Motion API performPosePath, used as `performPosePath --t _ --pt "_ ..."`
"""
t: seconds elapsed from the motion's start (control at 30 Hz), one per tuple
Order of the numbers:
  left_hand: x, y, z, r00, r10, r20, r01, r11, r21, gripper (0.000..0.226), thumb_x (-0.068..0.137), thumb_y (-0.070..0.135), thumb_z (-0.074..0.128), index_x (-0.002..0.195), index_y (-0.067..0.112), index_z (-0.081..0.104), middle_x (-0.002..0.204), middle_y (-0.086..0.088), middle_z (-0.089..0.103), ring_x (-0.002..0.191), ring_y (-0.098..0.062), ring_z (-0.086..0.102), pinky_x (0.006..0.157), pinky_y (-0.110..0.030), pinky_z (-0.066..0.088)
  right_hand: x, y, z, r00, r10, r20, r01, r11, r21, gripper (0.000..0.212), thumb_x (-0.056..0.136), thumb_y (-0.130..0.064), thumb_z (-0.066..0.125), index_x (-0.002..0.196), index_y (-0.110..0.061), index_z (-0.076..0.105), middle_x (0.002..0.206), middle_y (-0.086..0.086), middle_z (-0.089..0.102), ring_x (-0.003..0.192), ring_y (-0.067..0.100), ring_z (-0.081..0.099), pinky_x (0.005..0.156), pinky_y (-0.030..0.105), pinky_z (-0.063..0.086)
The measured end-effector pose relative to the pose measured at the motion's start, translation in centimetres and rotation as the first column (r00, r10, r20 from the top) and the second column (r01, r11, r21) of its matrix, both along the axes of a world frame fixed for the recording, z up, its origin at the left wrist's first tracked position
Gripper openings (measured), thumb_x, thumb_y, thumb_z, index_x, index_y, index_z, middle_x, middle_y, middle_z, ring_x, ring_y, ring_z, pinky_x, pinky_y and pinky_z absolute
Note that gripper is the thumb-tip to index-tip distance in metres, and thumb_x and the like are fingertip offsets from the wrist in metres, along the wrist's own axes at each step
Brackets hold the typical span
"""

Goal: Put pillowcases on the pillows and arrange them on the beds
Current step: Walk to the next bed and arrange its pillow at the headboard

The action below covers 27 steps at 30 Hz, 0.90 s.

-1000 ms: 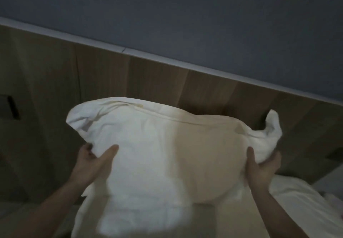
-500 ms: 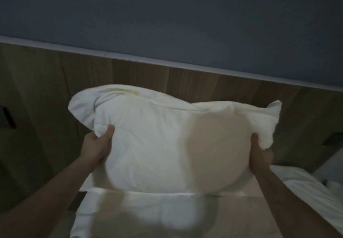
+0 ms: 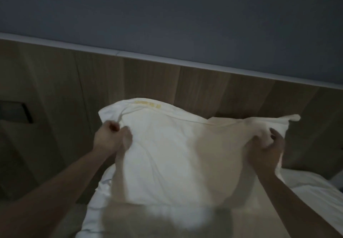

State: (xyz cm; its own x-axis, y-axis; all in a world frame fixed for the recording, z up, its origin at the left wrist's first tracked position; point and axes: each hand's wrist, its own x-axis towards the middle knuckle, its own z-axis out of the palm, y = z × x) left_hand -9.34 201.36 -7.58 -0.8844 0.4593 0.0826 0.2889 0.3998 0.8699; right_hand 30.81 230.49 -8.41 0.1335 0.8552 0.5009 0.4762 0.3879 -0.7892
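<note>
Dim room, seen from above the hands. At 9 o'clock, on the wooden wall panel (image 3: pixel 55 107), a dark recessed slot (image 3: pixel 16 112). Left hand (image 3: pixel 109 138) at about 10 o'clock of the pillow, fingers (image 3: pixel 127 133) curled tight and pinching the white cloth near the upper left corner. In the centre, held up in front of the panel, the pillow (image 3: pixel 167 154) in its white pillowcase, wide side across, lower edge blurred. Along the top edge, at 12 o'clock, a small strip of yellow print (image 3: pixel 148 105), not readable. Right hand (image 3: pixel 265 148) at 3 o'clock of the pillow, fingers curled round a bunch of cloth near the upper right corner, thumb on the near side. Below, from 6 to 4 o'clock, the bed (image 3: pixel 306 200) with white sheet, under the pillow. Above everything, from 9 to 3 o'clock, a pale trim line and the grey-blue wall (image 3: pixel 185 15).
</note>
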Motion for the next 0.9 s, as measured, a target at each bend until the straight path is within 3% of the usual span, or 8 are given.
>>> performPosePath --t 0.1,0.2,0.37,0.43,0.53,0.67,0.77,0.9 --pt "-1.5 0.5 3.6 0.969 0.007 -0.249 0.007 0.998 0.056 0.039 0.083 0.032 0.081 0.111 0.012 0.061 0.113 -0.009 0.061 0.097 -0.03 0.064 0.088 -0.041 0.053 -5.3 -1.2 4.1 0.935 0.31 0.17 -0.307 0.951 -0.047 0.05 0.088 -0.036 0.077 0.133 -0.019 0.06 0.122 -0.001 0.065 0.11 0.015 0.06 0.097 0.032 0.046" --pt "-1.8 2.0 5.6 0.891 -0.17 -0.42 0.132 0.984 -0.118 0.054 0.084 0.041 0.077 0.13 0.02 0.056 0.132 -0.004 0.051 0.112 -0.031 0.064 0.094 -0.044 0.053 -9.3 -0.5 5.6 0.754 0.398 0.522 -0.403 0.909 -0.111 0.05 0.086 -0.037 0.079 0.129 -0.015 0.067 0.124 0.007 0.068 0.113 0.025 0.064 0.099 0.035 0.048" --pt "-2.4 4.9 5.5 0.903 -0.342 -0.261 0.228 0.895 -0.384 0.049 0.088 0.059 0.064 0.116 0.019 0.059 0.124 -0.009 0.066 0.117 -0.034 0.064 0.093 -0.04 0.05 -10.8 0.2 5.1 0.455 0.358 0.816 -0.182 0.934 -0.308 0.035 0.097 -0.057 0.043 0.102 -0.028 0.061 0.115 0.004 0.068 0.115 0.031 0.062 0.099 0.045 0.041" --pt "-2.5 5.2 6.2 0.915 -0.309 -0.258 0.22 0.921 -0.323 0.031 0.093 0.052 0.062 0.094 0.021 0.063 0.108 -0.012 0.072 0.109 -0.037 0.068 0.087 -0.038 0.051 -11.0 0.3 5.2 0.496 0.375 0.783 -0.178 0.927 -0.331 0.035 0.095 -0.055 0.037 0.095 -0.028 0.059 0.107 0.003 0.068 0.114 0.031 0.061 0.098 0.045 0.038" --pt "-2.9 4.9 8.1 0.926 -0.243 -0.288 0.197 0.964 -0.18 0.025 0.096 0.041 0.065 0.081 0.021 0.066 0.091 -0.009 0.074 0.1 -0.033 0.07 0.078 -0.033 0.048 -10.8 0.2 6.1 0.697 0.344 0.629 -0.234 0.938 -0.254 0.034 0.097 -0.047 0.044 0.095 -0.021 0.066 0.101 0.004 0.072 0.107 0.036 0.065 0.096 0.043 0.046" --pt "-2.9 4.8 10.9 0.913 -0.156 -0.376 0.168 0.986 -0.001 0.02 0.095 0.038 0.067 0.08 0.025 0.065 0.072 0.008 0.065 0.077 -0.022 0.064 0.068 -0.029 0.039 -11.0 0.9 8.7 0.856 0.284 0.431 -0.318 0.948 0.007 0.039 0.096 -0.04 0.05 0.07 -0.011 0.049 0.066 0.002 0.056 0.071 0.031 0.057 0.074 0.042 0.048" --pt "-3.2 5.6 12.4 0.923 -0.096 -0.372 0.122 0.991 0.047 0.009 0.092 0.032 0.069 0.089 0.024 0.067 0.076 0.009 0.067 0.075 -0.018 0.062 0.067 -0.029 0.042 -11.4 2.4 10.4 0.828 0.26 0.497 -0.35 0.932 0.097 0.03 0.099 -0.033 0.059 0.074 -0.018 0.055 0.076 0.0 0.057 0.076 0.023 0.057 0.077 0.041 0.045" --pt "-4.5 5.1 11.8 0.897 -0.152 -0.415 0.093 0.983 -0.158 0.01 0.086 0.031 0.071 0.081 0.026 0.064 0.079 0.005 0.068 0.081 -0.027 0.067 0.068 -0.031 0.047 -12.0 3.0 10.1 0.678 0.416 0.606 -0.495 0.868 -0.042 0.021 0.089 -0.034 0.066 0.074 -0.021 0.06 0.077 -0.006 0.053 0.077 0.024 0.058 0.069 0.033 0.032"
